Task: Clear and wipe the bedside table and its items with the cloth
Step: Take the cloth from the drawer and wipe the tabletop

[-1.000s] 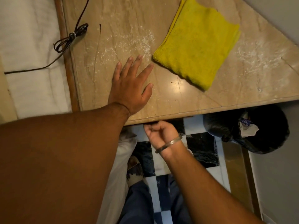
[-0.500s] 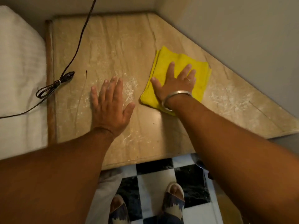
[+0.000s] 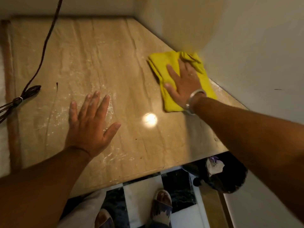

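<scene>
Marble-topped bedside table (image 3: 102,66) across the upper and middle frame, bare of items apart from a dark cable (image 3: 44,46) trailing in from the top edge to a tied bundle at the left margin. Yellow cloth (image 3: 166,63) now at right of centre, hard against the white wall (image 3: 246,55), far corner bunched up where it meets that wall; half a second back, lying flatter and nearer the middle of the top. Right hand (image 3: 182,83) flat on the cloth, fingers spread, pressing down rather than pinching, metal bangle (image 3: 194,99) at the wrist. Left hand (image 3: 90,129) at lower centre, palm down and fingers splayed on bare stone, holding nothing, apparently bracing; placement much as a half second ago. Pale powdery residue (image 3: 108,106) beside the left fingertips and in streaks toward the left edge and front lip. Judged: wiping stroke under way toward the wall side, clearing stage done, cleaning barely begun. Central and left residue not yet reached; cable likely to need lifting or working round. Dark waste bin (image 3: 230,180) on the checkered floor at lower right, below the table edge, well apart from the cloth.
</scene>
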A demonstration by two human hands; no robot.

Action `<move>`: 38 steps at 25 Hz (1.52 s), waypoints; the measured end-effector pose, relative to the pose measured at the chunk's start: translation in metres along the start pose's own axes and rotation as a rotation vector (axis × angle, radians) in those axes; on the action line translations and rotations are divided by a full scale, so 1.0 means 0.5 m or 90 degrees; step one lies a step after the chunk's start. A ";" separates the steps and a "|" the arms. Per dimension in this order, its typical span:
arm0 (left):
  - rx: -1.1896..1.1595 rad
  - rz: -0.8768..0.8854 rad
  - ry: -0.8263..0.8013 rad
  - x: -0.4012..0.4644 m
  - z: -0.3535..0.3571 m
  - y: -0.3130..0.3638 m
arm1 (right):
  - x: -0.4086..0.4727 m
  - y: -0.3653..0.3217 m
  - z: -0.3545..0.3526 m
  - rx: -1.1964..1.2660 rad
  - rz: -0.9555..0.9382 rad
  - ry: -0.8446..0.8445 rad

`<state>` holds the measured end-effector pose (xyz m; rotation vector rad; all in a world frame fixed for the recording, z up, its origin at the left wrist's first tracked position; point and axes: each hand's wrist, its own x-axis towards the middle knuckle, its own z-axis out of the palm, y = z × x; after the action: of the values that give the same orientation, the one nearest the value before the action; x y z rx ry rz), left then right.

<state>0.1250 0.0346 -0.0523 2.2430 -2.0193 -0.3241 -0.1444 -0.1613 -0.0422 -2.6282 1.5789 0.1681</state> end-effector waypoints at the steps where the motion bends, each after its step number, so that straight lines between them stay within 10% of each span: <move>1: -0.003 -0.009 0.000 -0.005 -0.002 0.001 | -0.013 -0.037 0.012 0.016 -0.051 0.009; 5: -0.010 0.118 0.021 0.041 -0.018 0.072 | -0.283 0.128 0.021 -0.085 -0.291 -0.066; 9: 0.027 0.266 0.011 0.129 0.014 0.182 | -0.376 0.332 -0.015 -0.024 0.099 -0.104; 16: 0.013 0.234 -0.022 0.132 0.032 0.175 | 0.000 0.145 -0.010 -0.047 -0.141 -0.019; 23: 0.015 0.255 -0.068 0.133 0.015 0.183 | -0.422 0.412 -0.019 -0.066 -0.032 -0.103; 29: -0.008 0.208 -0.040 0.133 0.017 0.179 | -0.004 0.072 -0.010 -0.001 0.020 0.014; 32: -0.044 0.167 -0.022 0.128 0.013 0.185 | -0.094 -0.014 0.035 0.014 -0.114 -0.004; 35: -0.029 0.190 -0.035 0.131 0.013 0.178 | -0.307 0.136 0.015 0.021 -0.292 -0.050; 38: -0.032 0.200 -0.035 0.134 0.024 0.172 | -0.207 0.278 -0.028 -0.023 -0.077 -0.054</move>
<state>0.0455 -0.0405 -0.0507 1.8665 -2.3186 -0.4030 -0.3145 -0.1375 -0.0156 -2.6945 1.4006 0.2995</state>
